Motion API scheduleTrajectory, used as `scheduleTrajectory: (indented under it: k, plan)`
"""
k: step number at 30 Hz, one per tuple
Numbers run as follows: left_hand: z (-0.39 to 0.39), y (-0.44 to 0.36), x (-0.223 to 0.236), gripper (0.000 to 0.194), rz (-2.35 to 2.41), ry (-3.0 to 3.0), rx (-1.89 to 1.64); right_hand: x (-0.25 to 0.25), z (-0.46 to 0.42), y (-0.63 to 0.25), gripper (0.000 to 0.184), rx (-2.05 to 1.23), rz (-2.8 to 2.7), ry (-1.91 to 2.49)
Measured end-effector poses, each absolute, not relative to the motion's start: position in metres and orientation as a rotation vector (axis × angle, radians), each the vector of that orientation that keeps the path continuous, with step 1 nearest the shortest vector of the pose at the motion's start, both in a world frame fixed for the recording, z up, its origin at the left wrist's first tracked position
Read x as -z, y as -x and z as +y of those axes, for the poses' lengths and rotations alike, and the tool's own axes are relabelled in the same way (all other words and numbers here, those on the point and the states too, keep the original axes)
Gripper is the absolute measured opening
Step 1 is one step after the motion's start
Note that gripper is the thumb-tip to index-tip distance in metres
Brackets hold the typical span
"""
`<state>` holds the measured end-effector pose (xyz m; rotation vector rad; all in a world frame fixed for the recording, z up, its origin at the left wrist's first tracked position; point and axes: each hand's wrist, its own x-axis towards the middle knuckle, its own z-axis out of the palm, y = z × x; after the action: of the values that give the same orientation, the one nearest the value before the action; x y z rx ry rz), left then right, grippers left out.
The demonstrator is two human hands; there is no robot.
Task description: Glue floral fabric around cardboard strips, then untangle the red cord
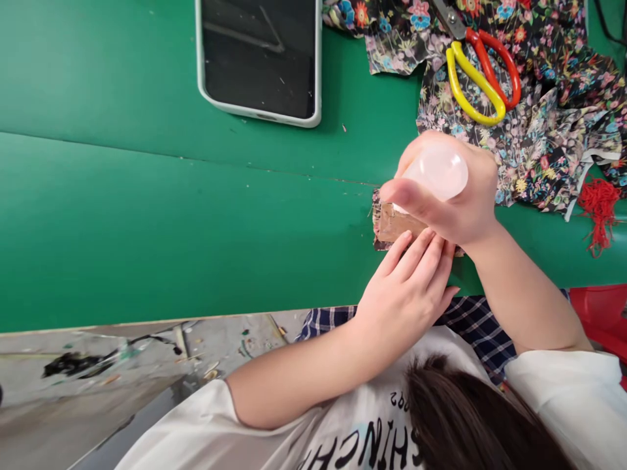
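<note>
A translucent whitish squeeze bottle (438,171) is gripped in my right hand (470,186), its rounded base facing up. My fingers and thumb wrap round it, and its lower end is mostly hidden. Under it lies a small brown board (398,224) with floral fabric along its edges, flat near the table's front edge. My left hand (409,281) rests with its fingers stretched out, their tips on the board's near side. Part of the board is covered by both hands.
A phone (259,59) lies on the green table (147,215). Red-and-yellow-handled scissors (482,75) rest on crumpled floral fabric (533,150) at the back right. A tangle of red thread (600,209) is at the right. Scraps litter the floor (147,352).
</note>
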<state>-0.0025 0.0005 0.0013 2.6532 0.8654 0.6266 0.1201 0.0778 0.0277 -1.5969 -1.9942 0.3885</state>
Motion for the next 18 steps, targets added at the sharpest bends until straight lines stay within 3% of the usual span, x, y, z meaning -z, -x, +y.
scheduleTrajectory:
  k: [10,18]
  plan:
    - [0.000,0.003,0.000,0.048,0.863,-2.659,-0.615,-0.030,0.079,-0.124,0.067,-0.394,-1.966,1.532]
    - [0.000,0.002,-0.001,0.047,0.908,-2.693,-0.587,-0.039,0.076,-0.133,0.058,-0.343,-2.025,1.628]
